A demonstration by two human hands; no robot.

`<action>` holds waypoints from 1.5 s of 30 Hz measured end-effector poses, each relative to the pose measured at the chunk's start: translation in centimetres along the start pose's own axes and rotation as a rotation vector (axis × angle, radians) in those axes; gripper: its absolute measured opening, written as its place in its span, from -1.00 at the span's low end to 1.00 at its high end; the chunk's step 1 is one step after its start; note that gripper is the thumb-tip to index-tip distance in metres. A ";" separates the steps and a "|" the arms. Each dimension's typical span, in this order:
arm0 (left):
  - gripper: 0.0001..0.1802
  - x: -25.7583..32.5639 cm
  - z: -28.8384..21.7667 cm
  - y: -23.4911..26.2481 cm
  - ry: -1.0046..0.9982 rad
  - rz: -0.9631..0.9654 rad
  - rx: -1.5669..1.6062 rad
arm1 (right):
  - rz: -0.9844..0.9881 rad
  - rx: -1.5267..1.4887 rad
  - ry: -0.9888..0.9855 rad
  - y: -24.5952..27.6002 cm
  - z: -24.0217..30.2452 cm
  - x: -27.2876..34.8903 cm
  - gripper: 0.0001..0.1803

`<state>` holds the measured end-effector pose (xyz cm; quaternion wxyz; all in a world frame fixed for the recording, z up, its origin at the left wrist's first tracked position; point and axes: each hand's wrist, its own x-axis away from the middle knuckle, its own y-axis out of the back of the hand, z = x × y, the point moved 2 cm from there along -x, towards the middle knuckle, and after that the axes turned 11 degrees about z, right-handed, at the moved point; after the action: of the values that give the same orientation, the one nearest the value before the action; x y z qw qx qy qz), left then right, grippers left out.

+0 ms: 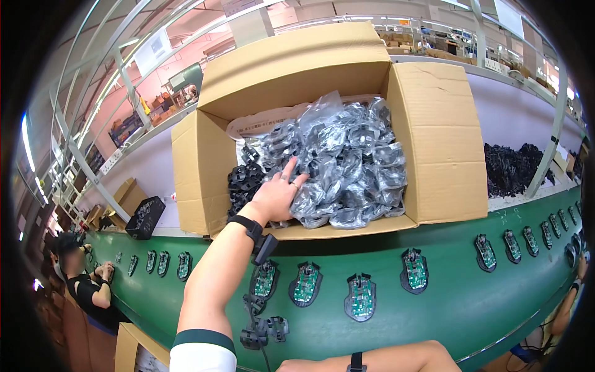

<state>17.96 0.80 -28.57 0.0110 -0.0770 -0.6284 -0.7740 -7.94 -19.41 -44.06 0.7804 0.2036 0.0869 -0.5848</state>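
Observation:
My left hand (277, 195) reaches into a large open cardboard box (434, 142) and lies on a heap of clear plastic bags holding black parts (347, 161). Its fingers are spread, the index finger pointing up, and nothing is gripped. A black strap with a small device sits on that wrist. Loose black parts (243, 180) lie in the box just left of the hand. My right forearm lies across the bottom edge with a black wristband; only a sliver of my right hand (296, 366) shows, so its fingers cannot be read.
Below the box runs a green conveyor belt (458, 310) carrying a row of black mouse shells with green circuit boards (361, 296). Black parts with a cable (263, 328) lie near my elbow. A pile of black parts (514, 167) is at right, and a seated co-worker (83, 279) at left.

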 end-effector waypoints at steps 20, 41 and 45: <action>-0.58 2.3 6.1 1.4 -0.075 -0.656 0.335 | 0.013 -0.107 -0.105 0.2 0.3 0.7 -0.55; -0.56 29.9 4.8 -4.7 0.064 -0.632 0.702 | 0.068 -0.161 -0.098 0.2 0.1 2.6 -0.66; -0.58 37.2 4.5 -11.1 0.390 -0.582 0.686 | 0.120 -0.176 -0.097 0.7 1.3 2.0 -0.70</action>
<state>-19.57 10.44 -33.50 -0.0638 0.2563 -0.8289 -0.4932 -6.82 -21.53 -43.53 0.8322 0.1105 0.0877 -0.5362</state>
